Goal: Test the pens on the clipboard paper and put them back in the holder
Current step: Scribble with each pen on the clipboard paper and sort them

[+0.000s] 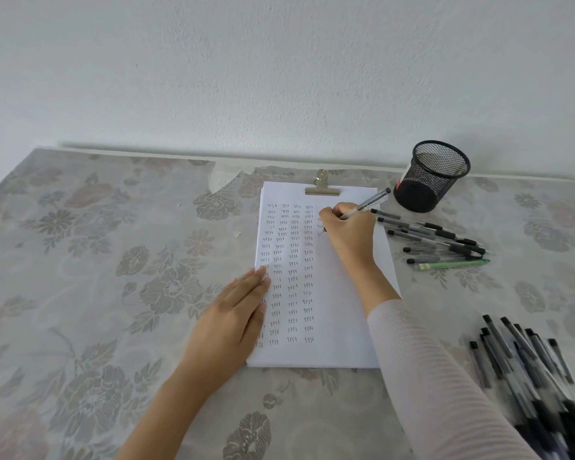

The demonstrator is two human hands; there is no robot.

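A clear-barrelled black-capped pen (pixel 365 204) is pinched in the curled fingers of the right hand (pixel 349 232), tip on the white clipboard paper (pixel 339 310); the left hand (pixel 236 313) lies flat, fingers together, on its edge.

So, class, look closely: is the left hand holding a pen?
No, the left hand lies flat on the left edge of the paper, while the right hand grips the pen.

The paper (pixel 339 293) lies centrally on the table (pixel 97 260), its clip (pixel 322 186) at the far edge. The holder (pixel 429 180) stands behind the paper's far right corner. A row of pens (pixel 439 242) lies right of the paper (just before the holder); a pile of pens (pixel 528 376) lies nearer, at far right.
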